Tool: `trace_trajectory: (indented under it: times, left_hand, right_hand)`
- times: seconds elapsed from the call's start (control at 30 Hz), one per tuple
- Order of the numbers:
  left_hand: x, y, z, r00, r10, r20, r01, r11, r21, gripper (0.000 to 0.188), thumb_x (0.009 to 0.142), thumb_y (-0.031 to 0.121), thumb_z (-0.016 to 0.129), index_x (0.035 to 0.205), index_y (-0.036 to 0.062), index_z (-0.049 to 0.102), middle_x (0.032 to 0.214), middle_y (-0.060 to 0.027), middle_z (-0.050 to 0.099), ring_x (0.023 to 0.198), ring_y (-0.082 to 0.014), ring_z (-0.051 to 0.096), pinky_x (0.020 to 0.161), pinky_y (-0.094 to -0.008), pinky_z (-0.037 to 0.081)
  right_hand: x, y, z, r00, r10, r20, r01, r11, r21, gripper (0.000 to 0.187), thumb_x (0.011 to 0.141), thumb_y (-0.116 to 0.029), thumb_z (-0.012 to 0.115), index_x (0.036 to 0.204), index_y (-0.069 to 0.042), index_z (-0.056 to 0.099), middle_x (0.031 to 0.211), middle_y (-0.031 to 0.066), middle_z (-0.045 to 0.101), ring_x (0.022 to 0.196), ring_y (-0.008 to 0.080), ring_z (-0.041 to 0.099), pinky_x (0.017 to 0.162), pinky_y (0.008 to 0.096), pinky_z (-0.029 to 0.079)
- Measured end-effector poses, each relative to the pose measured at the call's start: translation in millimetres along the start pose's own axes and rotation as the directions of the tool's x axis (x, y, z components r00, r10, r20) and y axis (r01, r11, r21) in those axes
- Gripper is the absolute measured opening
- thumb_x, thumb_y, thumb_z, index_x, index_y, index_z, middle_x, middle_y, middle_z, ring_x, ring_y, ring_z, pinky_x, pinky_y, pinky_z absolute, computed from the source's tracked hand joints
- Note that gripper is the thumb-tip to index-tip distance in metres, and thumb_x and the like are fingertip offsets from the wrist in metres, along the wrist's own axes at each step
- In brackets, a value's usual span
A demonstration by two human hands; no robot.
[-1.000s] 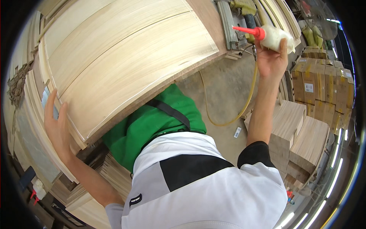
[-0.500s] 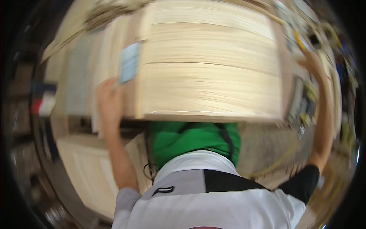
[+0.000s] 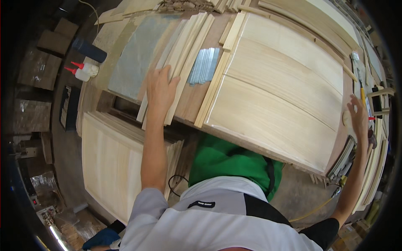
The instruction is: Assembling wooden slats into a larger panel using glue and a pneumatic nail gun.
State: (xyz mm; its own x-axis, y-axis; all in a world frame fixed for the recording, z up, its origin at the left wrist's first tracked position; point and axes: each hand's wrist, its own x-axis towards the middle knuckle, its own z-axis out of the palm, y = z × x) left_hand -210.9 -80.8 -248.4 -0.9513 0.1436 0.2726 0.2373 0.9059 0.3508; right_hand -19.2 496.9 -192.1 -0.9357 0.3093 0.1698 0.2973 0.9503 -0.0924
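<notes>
My left hand [image 3: 161,90] is over a row of long, pale wooden strips [image 3: 188,50], its thumb and fingers closed round the edges of one. Just right of it lies a bundle of silvery staple strips [image 3: 203,66]. A pale wooden panel [image 3: 280,88] of several boards covers the middle of the bench, with a white glue line along its left edge and a narrow strip [image 3: 217,83] beside that edge. At the right end, my right hand [image 3: 358,115] is raised with curved fingers apart and nothing visible in it, near a yellow-handled tool [image 3: 362,95].
A grey metal tool [image 3: 343,157] with an air hose rests at the bench's right corner. Two white bottles [image 3: 86,71] with red tips stand at the left. Below them, panels [image 3: 113,159] are stacked. Cartons [image 3: 33,100] line the far left; wood offcuts [image 3: 184,5] lie at the back.
The view has swung, so the bench now appears tilted and shifted rightward. My right hand has come away from the yellow-handled tool. My left hand is now on the wooden strips.
</notes>
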Motion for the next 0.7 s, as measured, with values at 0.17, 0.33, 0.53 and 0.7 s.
trace_trajectory:
  times: [0.17,0.33,0.53,0.7]
  left_hand:
    - [20,-4,1,0.995,-0.010,0.095,0.015,0.999,-0.049,0.040,0.084,0.020,0.066,0.117,-0.0016,0.061,0.114,-0.0216,0.058,0.109,-0.0382,0.053,0.095,-0.0445,0.041]
    - [81,31,-1,0.994,0.109,0.007,-0.109,0.994,0.003,0.040,0.083,0.026,0.067,0.116,0.0022,0.064,0.112,-0.0199,0.062,0.108,-0.0362,0.057,0.094,-0.0426,0.044]
    - [174,57,75,0.898,0.439,-0.026,-0.436,0.897,0.073,0.036,0.080,0.023,0.067,0.111,0.0042,0.065,0.108,-0.0183,0.063,0.103,-0.0352,0.058,0.090,-0.0446,0.046]
    - [239,95,146,0.832,0.551,-0.062,-0.508,0.803,0.313,0.027,0.079,0.018,0.064,0.102,0.0047,0.065,0.100,-0.0175,0.063,0.096,-0.0351,0.059,0.084,-0.0459,0.047]
  right_hand:
    - [-53,-91,-6,0.988,0.144,0.049,-0.150,0.974,0.170,0.033,0.091,-0.015,0.062,0.122,-0.003,0.060,0.110,0.0142,0.066,0.104,0.0250,0.062,0.092,0.0374,0.048]
    - [-92,-107,-5,0.970,0.226,0.086,-0.242,0.923,0.298,0.033,0.090,-0.013,0.064,0.121,-0.003,0.062,0.107,0.0114,0.067,0.102,0.0217,0.062,0.092,0.0353,0.047]
    - [-127,-93,3,0.930,0.358,0.085,-0.346,0.773,0.532,0.029,0.091,-0.011,0.063,0.119,-0.001,0.063,0.100,0.0107,0.068,0.092,0.0191,0.062,0.086,0.0331,0.048]
    - [-136,-101,-1,0.919,0.384,0.089,-0.370,0.761,0.534,0.028,0.091,-0.011,0.063,0.116,0.001,0.063,0.097,0.0112,0.068,0.091,0.0192,0.063,0.084,0.0322,0.049]
